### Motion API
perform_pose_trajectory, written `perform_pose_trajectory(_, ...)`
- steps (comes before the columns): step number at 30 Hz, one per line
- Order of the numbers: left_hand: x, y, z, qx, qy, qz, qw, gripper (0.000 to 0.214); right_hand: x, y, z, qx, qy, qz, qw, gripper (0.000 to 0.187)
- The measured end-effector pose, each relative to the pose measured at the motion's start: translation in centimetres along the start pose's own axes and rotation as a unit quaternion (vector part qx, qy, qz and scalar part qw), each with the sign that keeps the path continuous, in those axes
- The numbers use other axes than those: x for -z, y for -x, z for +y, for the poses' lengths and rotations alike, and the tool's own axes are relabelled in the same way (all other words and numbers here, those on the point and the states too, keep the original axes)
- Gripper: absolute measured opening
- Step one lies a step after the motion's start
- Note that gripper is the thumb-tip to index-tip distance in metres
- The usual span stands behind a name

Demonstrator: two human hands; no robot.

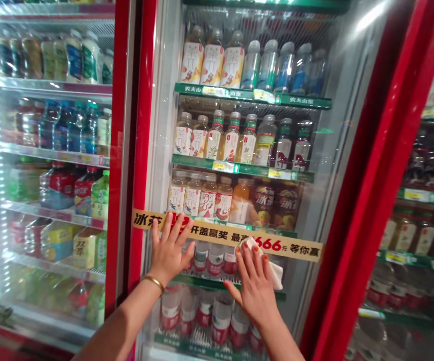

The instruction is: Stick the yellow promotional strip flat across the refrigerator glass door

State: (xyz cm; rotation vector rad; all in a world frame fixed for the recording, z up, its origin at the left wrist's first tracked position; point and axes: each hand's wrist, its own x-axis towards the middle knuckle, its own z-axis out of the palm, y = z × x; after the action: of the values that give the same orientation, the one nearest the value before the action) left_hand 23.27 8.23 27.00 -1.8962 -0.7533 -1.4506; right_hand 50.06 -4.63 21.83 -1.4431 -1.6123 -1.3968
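My left hand [169, 249] lies flat with fingers spread on the glass door [326, 165] of a red-framed drinks fridge, over the left end of a yellow banner sticker [217, 233]. A gold bangle sits on that wrist. My right hand [255, 286] presses a white cloth [275, 271] against the same glass, just below the banner's red digits. Its fingers lie flat over the cloth. Behind the glass, green shelves [252, 96] carry rows of tea and water bottles [212, 59].
The red door frame [375, 165] runs diagonally on the right, with another fridge of bottles [423, 235] beyond it. On the left stands a second glass-door fridge [51, 150] with lit shelves of drinks, behind a red post [121, 125].
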Motion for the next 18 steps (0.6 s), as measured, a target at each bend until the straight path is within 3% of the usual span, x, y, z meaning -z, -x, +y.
perform_pose_trajectory(2, -0.1, 0.1, 0.0, 0.001, 0.003, -0.002, 1.0, 0.084, -0.2, 2.6, 0.5, -0.018, 0.007, -0.004, 1.0, 0.09)
perform_pose_trajectory(4, -0.1, 0.2, -0.1, -0.001, 0.007, 0.0, 1.0, 0.084, -0.1, 3.3, 2.1, -0.109, 0.003, 0.001, 0.994, 0.085)
perform_pose_trajectory(6, -0.2, 0.2, -0.1, -0.001, 0.011, 0.006, 1.0, 0.083, 0.0, 1.9, 3.4, -0.207, -0.007, 0.022, 0.978, 0.082)
perform_pose_trajectory(8, -0.2, 0.0, -0.1, 0.001, 0.013, 0.013, 1.0, 0.082, -0.2, -0.6, 3.1, -0.257, -0.014, 0.047, 0.965, 0.083)
perform_pose_trajectory(9, -0.2, -0.1, -0.1, 0.002, 0.015, 0.015, 1.0, 0.082, -0.4, -1.7, 2.3, -0.255, -0.013, 0.052, 0.966, 0.084)
perform_pose_trajectory(11, -0.1, -0.2, 0.0, 0.003, 0.021, 0.016, 1.0, 0.081, -0.8, -2.8, -0.1, -0.185, -0.012, 0.038, 0.982, 0.088)
perform_pose_trajectory(13, 0.0, 0.1, 0.2, 0.011, 0.024, 0.016, 1.0, 0.081, -1.1, -1.9, -2.3, -0.059, -0.015, 0.01, 0.998, 0.092)
perform_pose_trajectory(15, 0.3, 0.8, 0.6, 0.033, 0.016, 0.001, 0.999, 0.081, -1.0, -0.2, -2.5, 0.027, -0.019, -0.003, 0.999, 0.09)
perform_pose_trajectory(16, 0.4, 1.4, 0.8, 0.048, 0.008, -0.012, 0.999, 0.081, -0.8, 0.5, -1.7, 0.02, -0.02, -0.002, 1.0, 0.087)
perform_pose_trajectory(18, 0.4, 2.9, 1.4, 0.072, -0.014, -0.033, 0.997, 0.082, -0.2, 0.7, 1.2, -0.098, -0.019, 0.019, 0.995, 0.081)
